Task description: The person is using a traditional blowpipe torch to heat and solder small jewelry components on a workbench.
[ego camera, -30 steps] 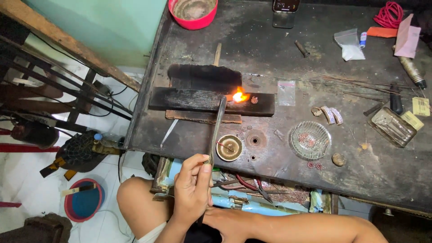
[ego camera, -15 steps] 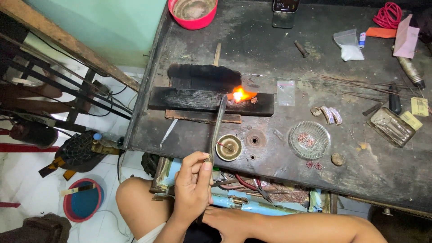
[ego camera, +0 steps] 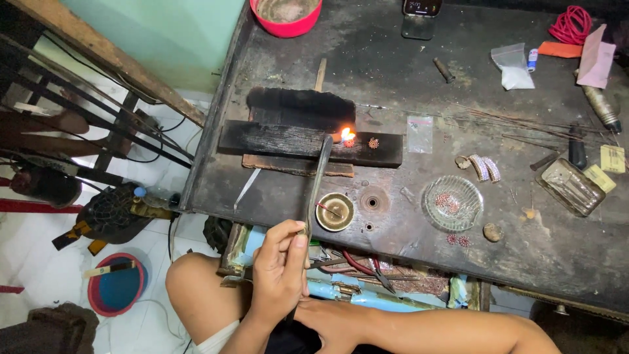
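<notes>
left hand (ego camera: 280, 272) sits low at the front edge of the workbench (ego camera: 393, 78), fingers pinched shut round the near end of long metal tweezers (ego camera: 316, 187). tweezers run up & away across the bench, tip ending on the charred wood block (ego camera: 275, 139) right next to a small flame (ego camera: 346, 135). flame burns on a tiny reddish piece atop the block; a 2nd small round piece (ego camera: 373, 143) lies just right of it, apart from the flame. right hand (ego camera: 327, 321) is tucked under the left wrist, down by the lap, mostly hidden, so can't tell if it's closed or holding anything.

around it: bigger burnt black slab (ego camera: 301, 108) just behind the block, thin wood strip in front. small brass dish (ego camera: 334, 212) w/ a red stick in it sits just right of the tweezers' shaft, near the hand. glass dish (ego camera: 453, 203) w/ small reddish bits further right, couple more bits loose on the bench below it. clear rectangular tray (ego camera: 571, 187) far right, bundle of thin wires (ego camera: 524, 124) above it, small plastic bag (ego camera: 419, 134) right of the block. red bowl (ego camera: 287, 14) at the back edge, red cord coil (ego camera: 569, 25) top right. open drawer (ego camera: 367, 282) under the bench front holds pliers & clutter, just right of the left hand. nothing lies across the tweezers' line to the flame.
</notes>
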